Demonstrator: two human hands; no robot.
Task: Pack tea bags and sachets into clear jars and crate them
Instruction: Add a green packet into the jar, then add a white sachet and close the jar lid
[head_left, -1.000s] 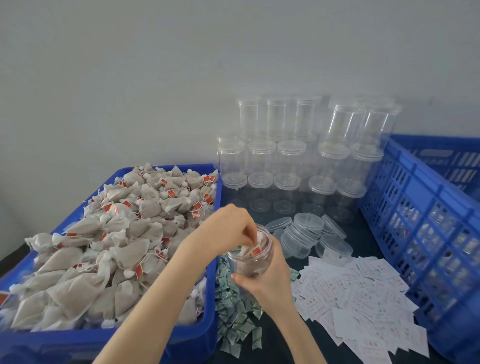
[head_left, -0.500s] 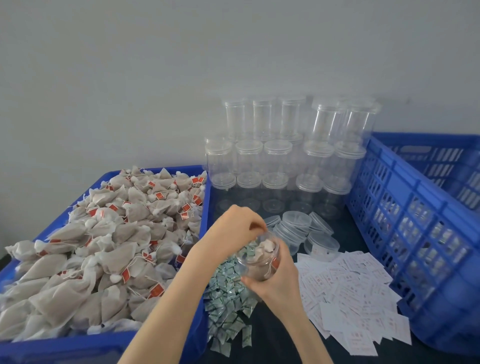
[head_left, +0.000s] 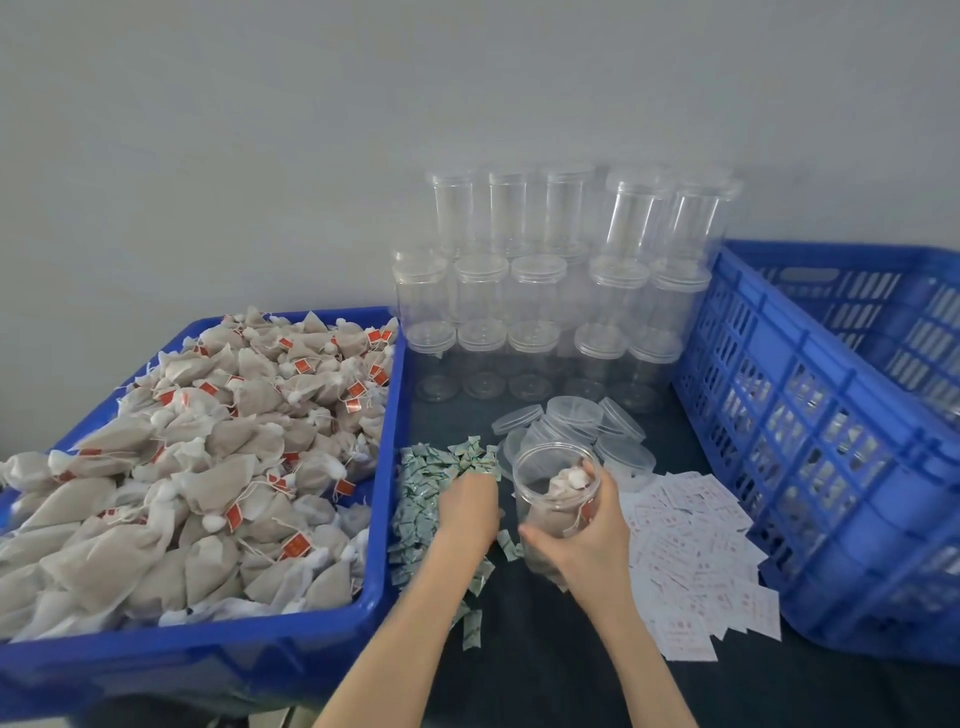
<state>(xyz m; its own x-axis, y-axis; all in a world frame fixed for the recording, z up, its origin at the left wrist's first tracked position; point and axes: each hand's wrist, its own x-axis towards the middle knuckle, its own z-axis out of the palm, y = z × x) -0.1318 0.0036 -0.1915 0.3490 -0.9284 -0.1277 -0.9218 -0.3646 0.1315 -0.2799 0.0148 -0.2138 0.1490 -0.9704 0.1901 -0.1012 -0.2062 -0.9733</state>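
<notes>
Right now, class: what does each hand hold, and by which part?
Right hand grips the open jar round its lower body. Left hand rests on the green sachets; its grip cannot be told.

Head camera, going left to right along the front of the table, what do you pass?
Blue bin of tea bags → pile of green sachets → left hand on that pile → open jar gripped by the right hand → white paper slips → blue slotted crate.

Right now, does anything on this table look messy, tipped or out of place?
Two clear jars at the right of the back stack's top row lean, unlike the upright ones beside them. A few green sachets lie strayed from their pile, toward the near edge. Loose lids sit in a jumble. Nothing looks damaged.
</notes>
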